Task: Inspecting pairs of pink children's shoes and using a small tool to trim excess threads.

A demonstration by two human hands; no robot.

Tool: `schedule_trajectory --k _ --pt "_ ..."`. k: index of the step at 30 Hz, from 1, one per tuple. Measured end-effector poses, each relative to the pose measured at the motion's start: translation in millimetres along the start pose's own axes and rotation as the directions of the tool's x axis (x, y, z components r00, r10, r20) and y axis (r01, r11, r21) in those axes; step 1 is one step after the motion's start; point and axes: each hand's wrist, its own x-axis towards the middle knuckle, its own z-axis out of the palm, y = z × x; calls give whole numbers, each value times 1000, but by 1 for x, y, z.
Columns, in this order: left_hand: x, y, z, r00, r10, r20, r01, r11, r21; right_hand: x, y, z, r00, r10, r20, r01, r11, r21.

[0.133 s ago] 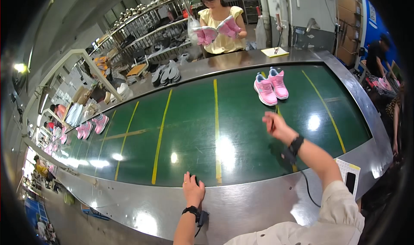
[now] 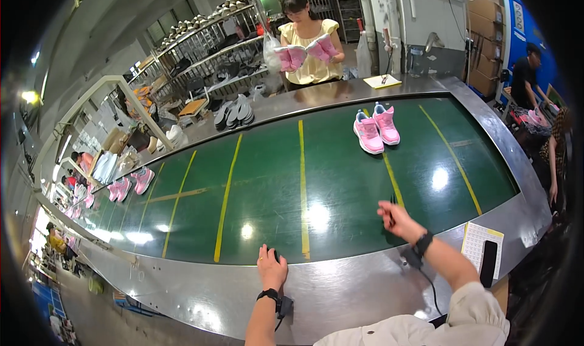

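Observation:
My left hand [image 2: 272,267] lies on the near metal edge of the green conveyor belt [image 2: 274,185], fingers stretched toward the belt. A small dark patch shows beside its fingertips, too unclear to name. Over the belt's near right part, my right hand [image 2: 399,221] has its fingers curled, with something thin and dark at them that I cannot make out. Beyond it, a pair of pink sneakers [image 2: 375,130] stands on the belt by a yellow stripe, apart from the hand. Each wrist wears a black band with a cabled small box.
Across the belt a person [image 2: 311,60] holds pink shoe pieces. More pink shoes [image 2: 142,180] stand far left on the belt. A sheet [image 2: 477,242] with a dark phone [image 2: 488,262] lies at the right metal border; grey shoe parts [image 2: 234,116] lie on the far side.
My right hand has drawn back toward me, away from the pink sneakers. My left hand stays on the metal edge. The whole view has shifted slightly.

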Motion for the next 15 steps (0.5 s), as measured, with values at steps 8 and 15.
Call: schedule_trajectory --k 8,15 --pt "2 1 3 998 -60 34 62 996 -57 -91 55 -106 818 -522 -241 460 845 -272" --pt "2 1 4 1000 -19 -11 19 998 -53 -131 63 -135 314 -927 -204 305 302 -903"
